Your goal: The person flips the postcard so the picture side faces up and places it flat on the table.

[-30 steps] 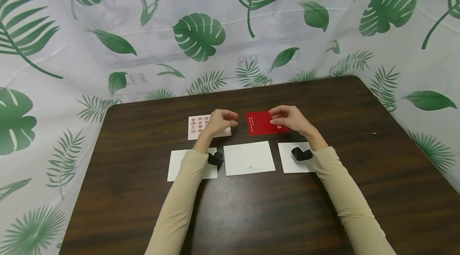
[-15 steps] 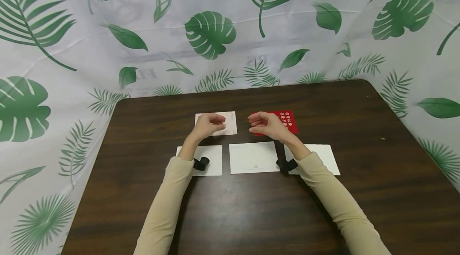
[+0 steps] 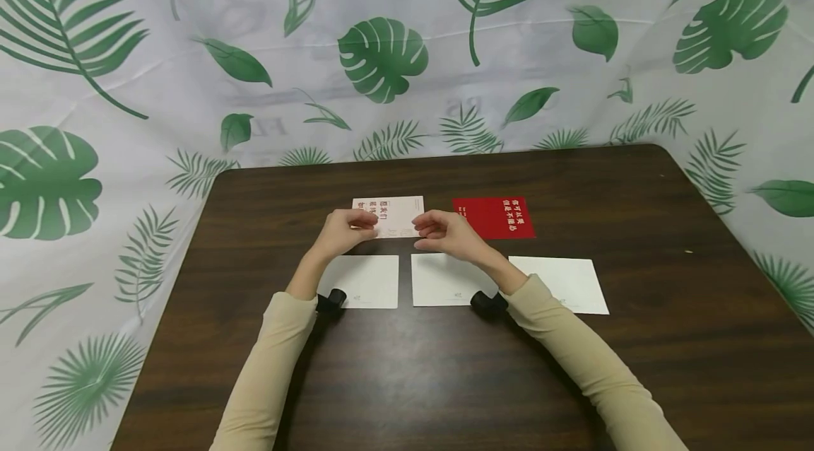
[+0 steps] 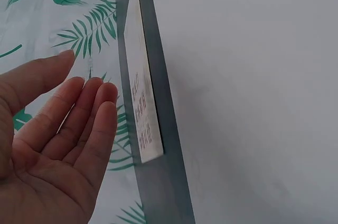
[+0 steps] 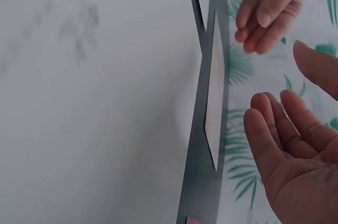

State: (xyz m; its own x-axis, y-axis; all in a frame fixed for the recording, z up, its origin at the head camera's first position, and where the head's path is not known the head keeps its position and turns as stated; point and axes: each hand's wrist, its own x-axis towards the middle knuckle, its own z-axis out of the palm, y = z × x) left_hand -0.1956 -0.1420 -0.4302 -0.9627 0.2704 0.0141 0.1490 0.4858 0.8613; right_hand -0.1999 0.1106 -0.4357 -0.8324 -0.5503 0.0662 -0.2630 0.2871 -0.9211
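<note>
In the head view, my left hand (image 3: 343,230) hovers at the left end of a pale card with red lettering (image 3: 400,214), holding nothing. My right hand (image 3: 450,233), fingers loosely bent and thumb apart, is over that card's right corner and just above a blank white card (image 3: 441,285). A red card with white lettering (image 3: 496,221) lies to the right of it. Both palms face each other. The left wrist view shows the left palm (image 4: 58,145) with bare fingers beside the pale card (image 4: 140,97); the right wrist view shows the right palm (image 5: 296,150) likewise bare.
Two more white cards lie in the near row, one at left (image 3: 369,281) and one at right (image 3: 569,281), partly behind the right forearm. Black wrist cameras sit on both wrists. The dark wooden table (image 3: 407,380) ends at a leaf-patterned curtain (image 3: 420,119).
Both hands have moved left across the cards. The right hand has left the red card, uncovering its lettering; the left has slid to the pale card's left end. The head view has shifted slightly.
</note>
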